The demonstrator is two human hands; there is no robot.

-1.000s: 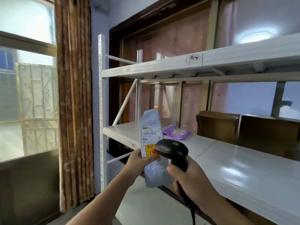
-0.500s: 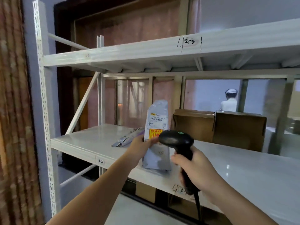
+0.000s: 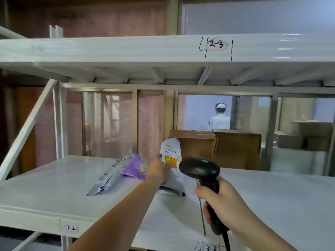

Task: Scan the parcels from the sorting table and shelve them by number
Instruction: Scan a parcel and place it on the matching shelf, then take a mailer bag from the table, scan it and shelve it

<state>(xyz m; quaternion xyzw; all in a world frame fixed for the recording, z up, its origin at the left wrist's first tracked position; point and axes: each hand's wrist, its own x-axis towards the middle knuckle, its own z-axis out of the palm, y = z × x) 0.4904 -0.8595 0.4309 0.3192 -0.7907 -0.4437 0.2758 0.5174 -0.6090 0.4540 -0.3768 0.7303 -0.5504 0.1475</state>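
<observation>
On the white shelf board (image 3: 54, 192), marked 3-2 on its front edge, a grey parcel bag (image 3: 172, 171) with a white label and an orange-yellow sticker is held upright by the left hand (image 3: 159, 171), whose thumb is pinched against the bag's front face; its lower end touches the board. Just to its left, a flat grey and purple mailer (image 3: 119, 174) is laid on the same board. A black handheld scanner (image 3: 203, 171) is gripped around its handle by the right hand (image 3: 219, 201), fingers curled tight, its head kept just beside the bag's right edge. Two brown cardboard boxes (image 3: 217, 149) are stood behind the bag. A 2-3 mark is carried by the upper shelf (image 3: 126, 49)
</observation>
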